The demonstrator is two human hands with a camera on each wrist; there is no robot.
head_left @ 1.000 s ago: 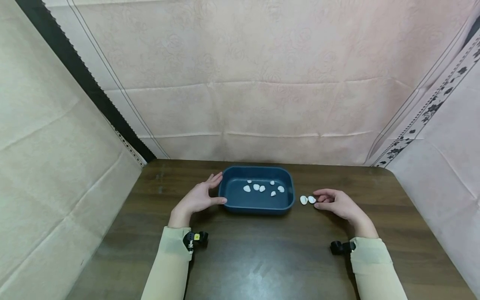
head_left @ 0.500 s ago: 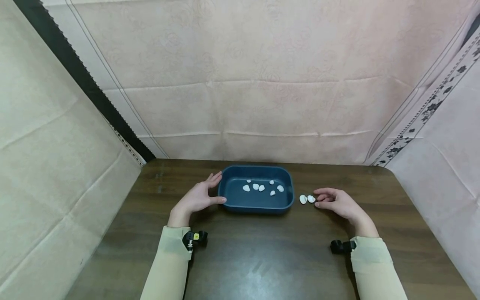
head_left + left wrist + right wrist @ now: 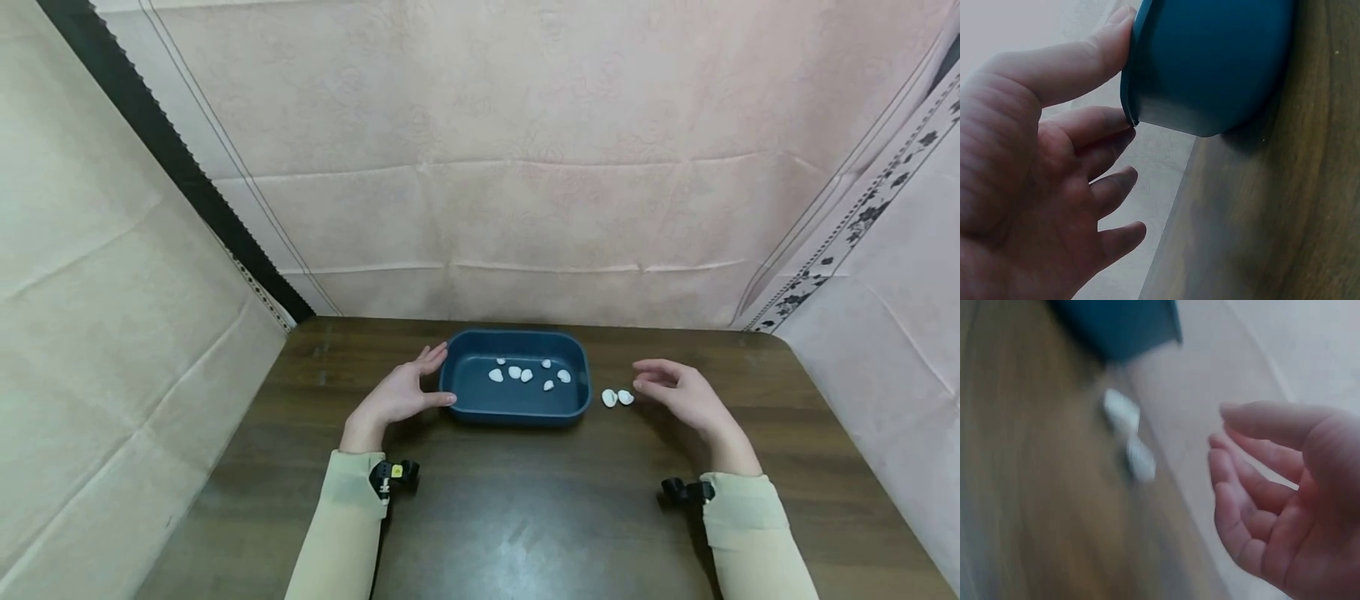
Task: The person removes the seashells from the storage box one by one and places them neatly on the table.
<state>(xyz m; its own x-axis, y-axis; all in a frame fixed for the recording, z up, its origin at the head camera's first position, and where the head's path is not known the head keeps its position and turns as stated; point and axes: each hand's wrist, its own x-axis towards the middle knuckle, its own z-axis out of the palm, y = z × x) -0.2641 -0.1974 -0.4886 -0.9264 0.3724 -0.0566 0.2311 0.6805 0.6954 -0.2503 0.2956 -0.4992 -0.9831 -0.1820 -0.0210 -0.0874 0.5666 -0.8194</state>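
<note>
In the head view, a dark blue rectangular tray [image 3: 517,419] sits near the back of the table, with several small white shell-like pieces [image 3: 514,372] scattered on its floor. My left hand [image 3: 395,393] touches its left end, thumb toward the front and fingers toward the back. The left wrist view shows the thumb and fingertips right at the rim of the tray [image 3: 1210,56], fingers nearly straight. Two more white shell-like pieces [image 3: 626,397] lie side by side on the table, right of the tray. Just right of them hovers my right hand [image 3: 678,396], fingers loosely bent, holding nothing.
The brown wooden table [image 3: 517,508] ends close behind the tray. A pale cloth [image 3: 480,217] hangs beyond that edge, and more cloth stands on both sides. Each sleeve cuff carries a small black camera [image 3: 395,472].
My right hand has lifted and drawn slightly back from the two shell-like pieces, its thumb now off the nearer one. Those pieces, the tray and my left hand stay in place.
</note>
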